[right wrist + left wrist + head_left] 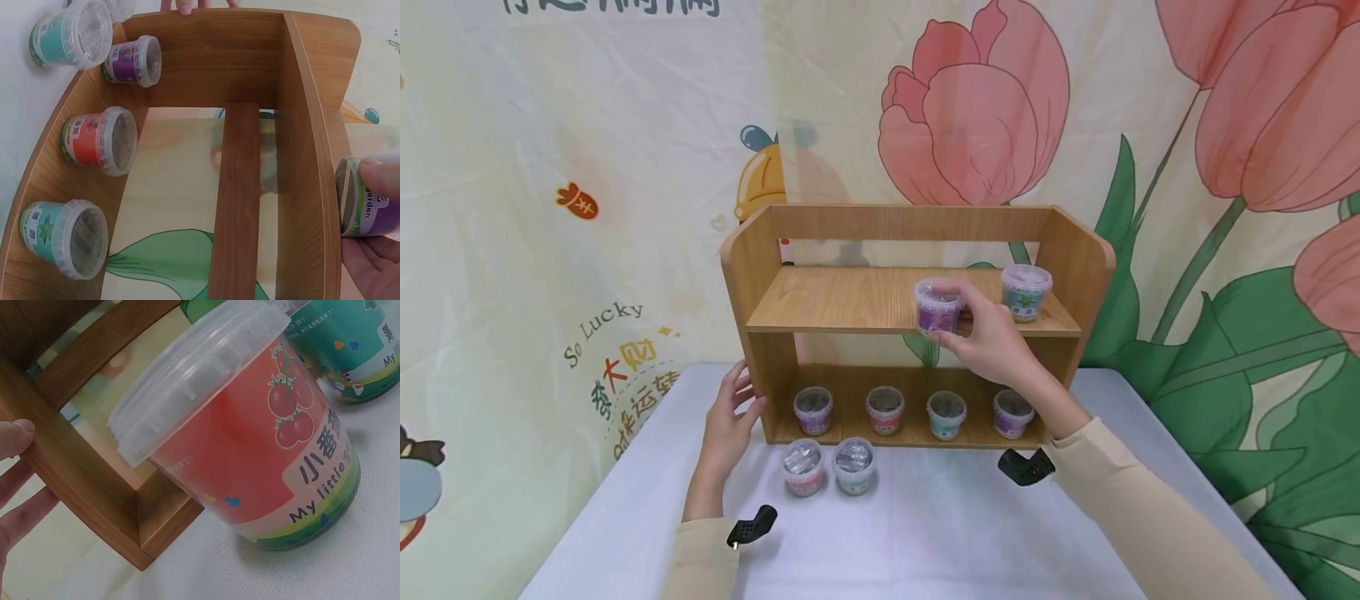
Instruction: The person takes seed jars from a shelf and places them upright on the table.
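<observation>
My right hand (992,337) grips a small clear-lidded plastic cup (938,317) with a purple label, between thumb and fingers. The cup is at the front edge of the wooden rack's upper shelf (835,300); in the right wrist view its base (347,197) appears against that edge, though contact is hard to tell. A teal-labelled cup (1026,300) stands on that shelf to the right. My left hand (728,421) rests against the rack's left side panel (752,333), fingers along the outside and thumb (15,437) by the front edge.
Along the lower shelf stand a purple cup (813,417), a red cup (885,417), a teal cup (946,421) and another purple cup (1012,421). On the white tabletop (925,533) before the rack are a tomato-labelled red cup (250,456) and a teal cup (853,475).
</observation>
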### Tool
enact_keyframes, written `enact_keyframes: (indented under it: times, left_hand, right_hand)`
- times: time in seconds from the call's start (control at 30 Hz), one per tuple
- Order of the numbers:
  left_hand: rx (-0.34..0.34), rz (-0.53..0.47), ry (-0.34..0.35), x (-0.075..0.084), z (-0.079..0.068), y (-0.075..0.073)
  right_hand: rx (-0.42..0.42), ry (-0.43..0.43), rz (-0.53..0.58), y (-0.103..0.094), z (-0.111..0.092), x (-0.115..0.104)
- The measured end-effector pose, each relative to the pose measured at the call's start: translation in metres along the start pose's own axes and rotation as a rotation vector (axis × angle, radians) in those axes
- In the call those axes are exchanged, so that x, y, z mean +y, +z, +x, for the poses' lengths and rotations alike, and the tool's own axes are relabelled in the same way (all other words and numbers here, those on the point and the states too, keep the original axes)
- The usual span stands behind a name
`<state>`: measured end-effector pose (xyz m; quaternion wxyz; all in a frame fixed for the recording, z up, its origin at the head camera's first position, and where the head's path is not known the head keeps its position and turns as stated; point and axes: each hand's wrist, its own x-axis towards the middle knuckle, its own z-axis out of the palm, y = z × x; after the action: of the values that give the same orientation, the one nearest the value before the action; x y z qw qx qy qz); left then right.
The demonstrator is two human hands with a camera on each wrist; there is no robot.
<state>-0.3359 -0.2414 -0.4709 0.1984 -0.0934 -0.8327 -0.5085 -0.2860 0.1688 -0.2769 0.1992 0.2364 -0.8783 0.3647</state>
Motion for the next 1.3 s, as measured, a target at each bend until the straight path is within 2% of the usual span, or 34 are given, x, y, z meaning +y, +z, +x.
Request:
enact_keyframes:
  times: [0.47, 0.77, 1.3]
  left_hand:
    - [-0.004, -0.006, -0.001, -0.002, -0.003, 0.001]
    - [0.004, -0.018, 0.01, -0.002, 0.0, 0.002]
    - [-0.003, -0.027, 0.005, -0.002, 0.0, 0.001]
  right_hand:
    - [0.013, 0.032, 0.041, -0.002, -0.011, -0.003]
    - [0.015, 0.023, 0.049, 0.001, -0.032, -0.002]
    - [-0.043, 0.09, 0.125, 0.029, -0.069, 0.018]
